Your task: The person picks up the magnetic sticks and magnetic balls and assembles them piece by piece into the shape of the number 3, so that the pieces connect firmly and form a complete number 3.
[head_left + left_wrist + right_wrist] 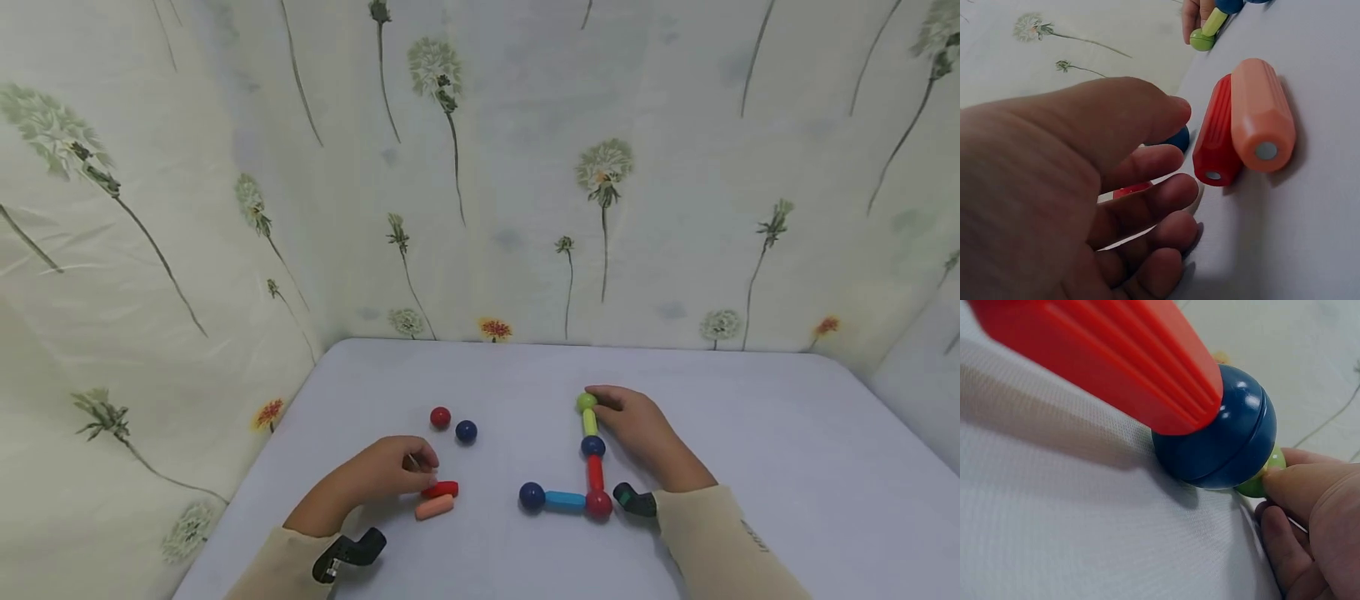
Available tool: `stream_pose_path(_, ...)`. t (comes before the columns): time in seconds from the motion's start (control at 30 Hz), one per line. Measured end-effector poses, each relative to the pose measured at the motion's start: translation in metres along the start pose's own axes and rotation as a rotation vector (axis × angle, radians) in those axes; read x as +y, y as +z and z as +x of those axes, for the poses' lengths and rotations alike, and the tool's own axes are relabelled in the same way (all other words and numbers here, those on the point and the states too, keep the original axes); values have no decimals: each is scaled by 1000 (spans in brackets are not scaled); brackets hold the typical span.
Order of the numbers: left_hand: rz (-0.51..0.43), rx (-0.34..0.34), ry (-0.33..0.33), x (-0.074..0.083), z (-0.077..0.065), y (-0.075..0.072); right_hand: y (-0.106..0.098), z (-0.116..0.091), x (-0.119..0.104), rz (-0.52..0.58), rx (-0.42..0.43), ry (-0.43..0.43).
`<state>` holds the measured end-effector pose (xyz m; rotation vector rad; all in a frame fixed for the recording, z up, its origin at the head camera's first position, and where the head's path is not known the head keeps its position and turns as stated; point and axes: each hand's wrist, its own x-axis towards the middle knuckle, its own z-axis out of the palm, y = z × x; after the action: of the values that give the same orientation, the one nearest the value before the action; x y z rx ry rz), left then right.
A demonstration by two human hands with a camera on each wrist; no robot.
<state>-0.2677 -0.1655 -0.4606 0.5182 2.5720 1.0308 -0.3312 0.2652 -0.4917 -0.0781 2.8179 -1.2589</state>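
Observation:
My right hand (637, 421) pinches a green ball (587, 402) at the far end of an L-shaped chain. From that ball the chain runs through a yellow-green rod (590, 422), a dark blue ball (1222, 434), a red rod (596, 472) and a red ball (598, 504). It then turns left along a light blue rod (565, 501) to another dark blue ball (532, 497). My left hand (1129, 187), fingers loosely bent and holding nothing, hovers beside a loose red rod (1215, 137). Against that rod lies a peach rod (1261, 119); both show silver end discs.
Beyond the left hand, a loose red ball (440, 417) and a loose dark blue ball (467, 432) sit on the white-covered table (495, 375). A flower-printed curtain (517, 183) hangs behind the table's far edge and along its left side.

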Motion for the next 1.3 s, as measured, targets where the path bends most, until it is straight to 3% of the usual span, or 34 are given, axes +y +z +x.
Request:
stream_pose_path(0.63,23,-81,27,-2,2,7,-2,3,5,27,-12,23)
stream_pose_path(1.3,72,-40,70,-1,1,11,-2,-5,4,29,1,3)
